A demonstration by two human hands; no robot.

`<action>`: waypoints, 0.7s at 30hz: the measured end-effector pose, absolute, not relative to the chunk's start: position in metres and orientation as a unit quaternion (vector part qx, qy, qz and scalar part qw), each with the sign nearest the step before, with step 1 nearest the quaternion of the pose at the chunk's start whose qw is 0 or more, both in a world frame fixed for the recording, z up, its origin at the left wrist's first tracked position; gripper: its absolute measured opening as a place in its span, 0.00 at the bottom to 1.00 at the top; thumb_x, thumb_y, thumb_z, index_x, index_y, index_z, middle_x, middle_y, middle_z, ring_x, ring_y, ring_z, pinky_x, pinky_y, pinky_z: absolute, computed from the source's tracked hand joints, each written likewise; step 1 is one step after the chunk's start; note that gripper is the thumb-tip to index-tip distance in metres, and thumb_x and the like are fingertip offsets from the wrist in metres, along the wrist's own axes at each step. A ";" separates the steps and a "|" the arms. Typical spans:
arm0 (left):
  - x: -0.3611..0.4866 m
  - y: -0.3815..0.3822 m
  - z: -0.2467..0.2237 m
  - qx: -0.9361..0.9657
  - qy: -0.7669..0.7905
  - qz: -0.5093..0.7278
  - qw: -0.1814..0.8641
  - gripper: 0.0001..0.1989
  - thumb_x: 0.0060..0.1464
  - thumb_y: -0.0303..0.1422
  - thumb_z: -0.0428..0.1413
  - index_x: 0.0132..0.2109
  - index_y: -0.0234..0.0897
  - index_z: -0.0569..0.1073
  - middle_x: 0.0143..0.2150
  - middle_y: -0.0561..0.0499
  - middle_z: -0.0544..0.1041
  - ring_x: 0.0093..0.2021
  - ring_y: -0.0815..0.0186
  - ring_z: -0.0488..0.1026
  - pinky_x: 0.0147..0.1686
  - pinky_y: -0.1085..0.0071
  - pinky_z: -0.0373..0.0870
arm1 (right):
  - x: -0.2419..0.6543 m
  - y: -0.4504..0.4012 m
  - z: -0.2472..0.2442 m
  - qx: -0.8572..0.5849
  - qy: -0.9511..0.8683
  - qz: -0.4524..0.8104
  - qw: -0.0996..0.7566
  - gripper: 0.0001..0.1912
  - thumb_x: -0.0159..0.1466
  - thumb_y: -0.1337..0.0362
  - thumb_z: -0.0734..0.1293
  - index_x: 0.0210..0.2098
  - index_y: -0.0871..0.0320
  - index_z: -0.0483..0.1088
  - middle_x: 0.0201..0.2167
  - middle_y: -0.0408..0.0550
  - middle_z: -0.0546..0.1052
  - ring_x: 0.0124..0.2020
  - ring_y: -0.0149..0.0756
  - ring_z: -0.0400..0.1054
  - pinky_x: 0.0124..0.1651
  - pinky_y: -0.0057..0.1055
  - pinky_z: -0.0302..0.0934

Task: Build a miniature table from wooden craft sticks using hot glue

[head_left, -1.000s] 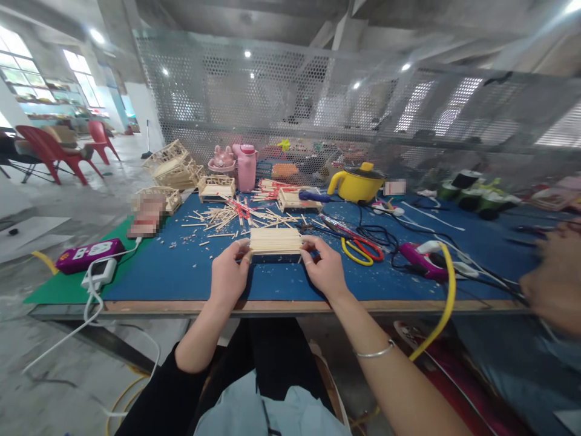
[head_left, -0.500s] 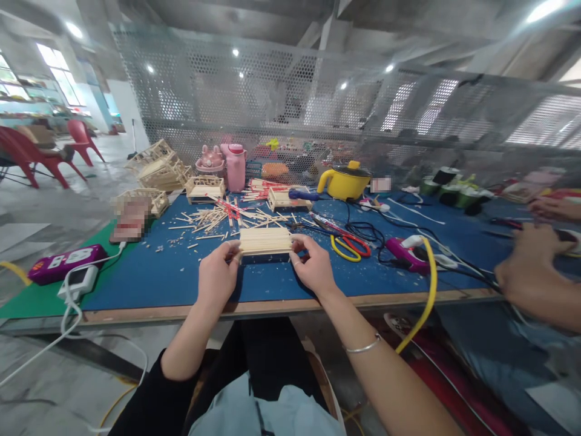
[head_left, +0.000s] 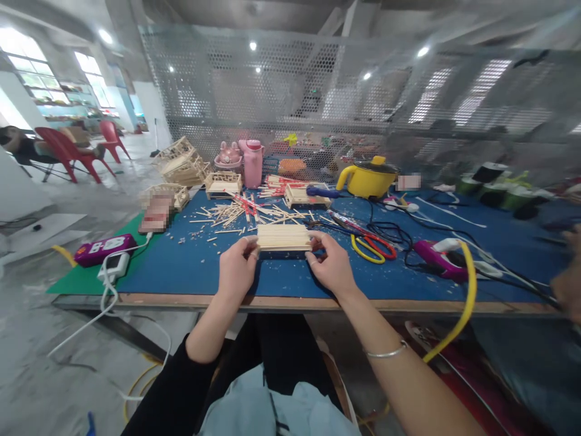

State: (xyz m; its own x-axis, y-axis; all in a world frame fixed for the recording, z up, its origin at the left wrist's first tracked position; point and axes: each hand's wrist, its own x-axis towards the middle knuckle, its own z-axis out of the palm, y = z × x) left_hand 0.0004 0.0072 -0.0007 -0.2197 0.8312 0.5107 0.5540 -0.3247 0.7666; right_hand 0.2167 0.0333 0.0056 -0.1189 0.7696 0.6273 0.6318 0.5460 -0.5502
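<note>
Between my hands is a small panel of pale wooden sticks (head_left: 284, 238) laid side by side, held just above the blue table mat. Its left end is pinched by the thumb and fingers of my left hand (head_left: 236, 266). The fingers of my right hand (head_left: 333, 263) grip the opposite end. Beyond the panel lie loose wooden sticks (head_left: 227, 213) and some red-and-white paper wrappers (head_left: 249, 207). A small wooden stick frame (head_left: 299, 198) stands farther back, with a dark blue tool (head_left: 323, 192), perhaps a glue gun, resting across it.
Right of my hands lie yellow-and-red-handled scissors (head_left: 370, 249) among black cables, and a purple power strip (head_left: 440, 259). Behind stand a yellow pot (head_left: 368, 180) and pink bottle (head_left: 253, 165). Stick frames (head_left: 184, 166) pile at left, near a phone (head_left: 157, 213). A co-worker's blurred hand (head_left: 569, 272) edges in at right.
The view has swung a little to the left, so the table's things sit farther right in it. Both hands keep hold of the stick panel. The co-worker's arm has mostly left the picture.
</note>
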 end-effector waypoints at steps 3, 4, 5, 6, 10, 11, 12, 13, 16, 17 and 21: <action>0.000 0.009 -0.001 0.607 0.561 0.546 0.137 0.13 0.52 0.26 0.55 0.45 0.39 0.74 0.36 0.50 0.80 0.36 0.66 0.77 0.43 0.69 0.72 | 0.217 0.033 0.006 -0.466 -0.744 0.067 0.475 0.19 0.55 0.68 0.63 0.47 0.54 0.67 0.35 0.47 0.74 0.33 0.36 0.69 0.29 0.29 0.64; 0.000 0.009 -0.001 0.605 0.559 0.548 0.142 0.13 0.52 0.26 0.55 0.45 0.39 0.74 0.35 0.51 0.80 0.36 0.66 0.77 0.43 0.69 0.71 | 0.217 0.033 0.006 -0.465 -0.743 0.066 0.476 0.17 0.57 0.67 0.63 0.46 0.54 0.68 0.35 0.47 0.74 0.33 0.36 0.69 0.30 0.29 0.64; 0.000 0.010 -0.001 0.601 0.558 0.551 0.151 0.12 0.51 0.26 0.55 0.45 0.39 0.74 0.35 0.51 0.80 0.35 0.66 0.77 0.42 0.69 0.71 | 0.217 0.034 0.006 -0.466 -0.741 0.063 0.478 0.16 0.58 0.67 0.63 0.46 0.54 0.68 0.35 0.47 0.74 0.33 0.36 0.69 0.31 0.30 0.64; 0.000 0.010 -0.001 0.595 0.557 0.555 0.164 0.13 0.51 0.27 0.55 0.45 0.38 0.74 0.34 0.51 0.80 0.35 0.67 0.77 0.42 0.69 0.71 | 0.218 0.034 0.006 -0.469 -0.739 0.059 0.480 0.14 0.59 0.66 0.62 0.45 0.54 0.69 0.35 0.47 0.75 0.33 0.36 0.69 0.33 0.30 0.65; 0.000 0.010 0.000 0.564 0.553 0.572 0.223 0.13 0.51 0.29 0.56 0.45 0.37 0.74 0.33 0.51 0.79 0.32 0.68 0.76 0.39 0.70 0.71 | 0.219 0.035 0.006 -0.477 -0.734 0.052 0.481 0.11 0.60 0.66 0.61 0.42 0.55 0.71 0.35 0.47 0.76 0.34 0.37 0.71 0.40 0.34 0.65; 0.000 0.010 0.001 0.557 0.553 0.574 0.233 0.13 0.50 0.29 0.56 0.45 0.36 0.74 0.33 0.51 0.79 0.32 0.68 0.76 0.39 0.71 0.71 | 0.219 0.035 0.006 -0.478 -0.733 0.052 0.480 0.11 0.60 0.65 0.62 0.42 0.55 0.71 0.35 0.47 0.77 0.35 0.37 0.71 0.41 0.35 0.65; 0.000 0.010 0.002 0.552 0.553 0.576 0.241 0.13 0.50 0.30 0.56 0.45 0.36 0.74 0.33 0.51 0.79 0.32 0.68 0.76 0.38 0.71 0.71 | 0.219 0.035 0.007 -0.480 -0.732 0.052 0.480 0.11 0.60 0.65 0.62 0.42 0.54 0.71 0.35 0.47 0.77 0.35 0.38 0.71 0.41 0.35 0.65; 0.000 0.010 0.002 0.546 0.553 0.578 0.248 0.13 0.49 0.30 0.57 0.45 0.36 0.74 0.33 0.51 0.79 0.32 0.68 0.75 0.38 0.71 0.71 | 0.219 0.035 0.007 -0.481 -0.732 0.051 0.480 0.11 0.60 0.65 0.62 0.42 0.54 0.71 0.35 0.47 0.77 0.35 0.38 0.71 0.41 0.35 0.65; 0.000 0.010 0.005 0.526 0.554 0.584 0.273 0.14 0.48 0.30 0.57 0.44 0.35 0.74 0.31 0.51 0.79 0.31 0.68 0.75 0.37 0.71 0.71 | 0.218 0.035 0.007 -0.482 -0.730 0.050 0.482 0.11 0.60 0.65 0.62 0.41 0.54 0.72 0.35 0.47 0.77 0.34 0.38 0.71 0.40 0.35 0.65; 0.000 0.010 0.006 0.519 0.553 0.587 0.282 0.14 0.47 0.30 0.58 0.44 0.34 0.74 0.31 0.51 0.79 0.30 0.68 0.75 0.35 0.72 0.71 | 0.218 0.035 0.007 -0.482 -0.729 0.050 0.484 0.11 0.60 0.65 0.62 0.41 0.55 0.72 0.35 0.47 0.77 0.34 0.38 0.71 0.40 0.35 0.65; 0.000 0.013 0.007 0.498 0.543 0.599 0.313 0.16 0.45 0.30 0.59 0.44 0.32 0.73 0.29 0.51 0.78 0.27 0.70 0.73 0.32 0.73 0.70 | 0.218 0.035 0.006 -0.481 -0.727 0.052 0.487 0.11 0.59 0.66 0.63 0.41 0.54 0.71 0.34 0.46 0.77 0.32 0.37 0.71 0.40 0.34 0.65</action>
